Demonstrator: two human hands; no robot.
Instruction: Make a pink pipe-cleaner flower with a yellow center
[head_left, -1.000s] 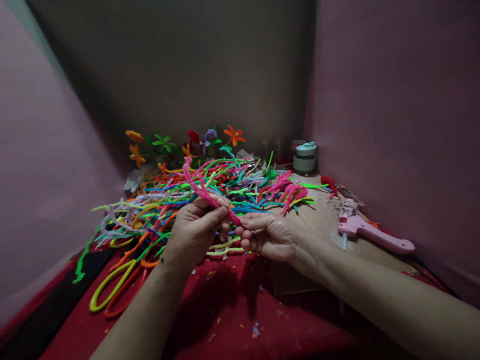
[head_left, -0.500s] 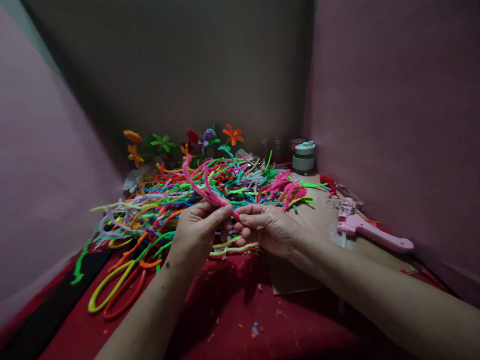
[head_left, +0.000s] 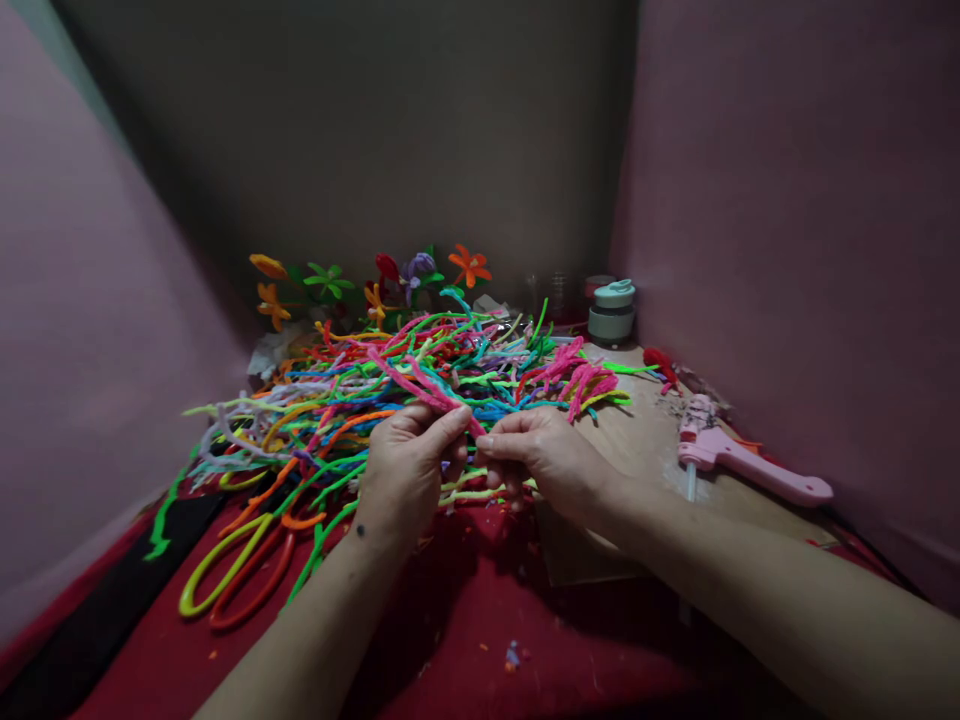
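Note:
Between my two hands is a pink pipe cleaner (head_left: 412, 382), folded so that two fuzzy ends point up and to the left. My left hand (head_left: 411, 462) pinches it with thumb and forefinger near the fold. Close beside it, my right hand (head_left: 546, 456) pinches the short lower end. Just beyond the hands spreads a large heap of multicoloured pipe cleaners (head_left: 352, 390). At the heap's right side lie several bent pink pipe cleaners (head_left: 581, 380). The fingers' undersides are partly hidden.
Scissors with yellow and red handles (head_left: 225, 585) lie at left on the red cloth (head_left: 450, 650). A pink glue gun (head_left: 750, 465) rests on cardboard (head_left: 622, 440) at right. Behind stand a lidded cup (head_left: 612, 312) and fuzzy flowers (head_left: 330, 282). Walls close in both sides.
The pink pipe cleaner's free ends have tipped lower and farther from me. Both hands keep their pinch and have shifted slightly to the right.

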